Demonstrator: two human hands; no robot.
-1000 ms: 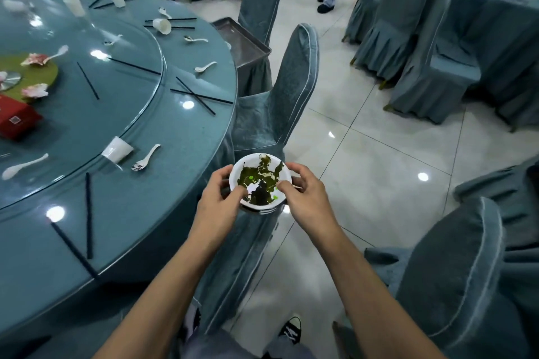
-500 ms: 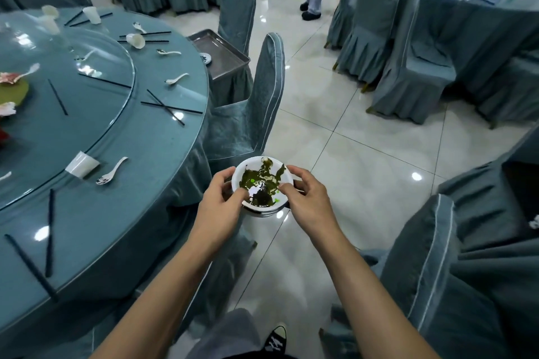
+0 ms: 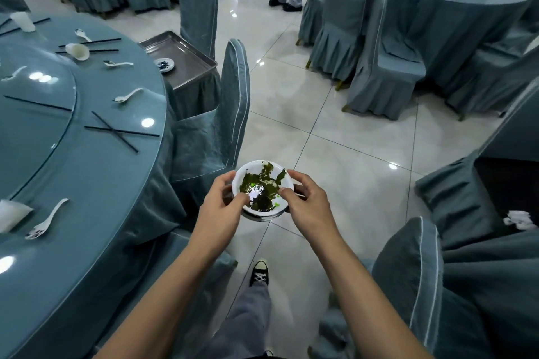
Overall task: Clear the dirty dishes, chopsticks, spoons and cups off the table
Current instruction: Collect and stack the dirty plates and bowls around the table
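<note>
glossy floor tiles now pass under the dirty bowl (image 3: 261, 188), clamped at its rim by left hand (image 3: 223, 201) and right hand (image 3: 306, 202); it has left the round table (image 3: 87, 172), heading toward the metal tray (image 3: 186, 52).

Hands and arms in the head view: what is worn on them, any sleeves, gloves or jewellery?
Both the left hand and right hand are bare, without gloves, and no rings or watch show. The forearms are uncovered up to the frame's edge; no sleeve is visible.

floor (image 3: 335, 114): glossy pale tiles | chairs (image 3: 376, 46): grey-blue covers | ceiling lights reflected
</note>
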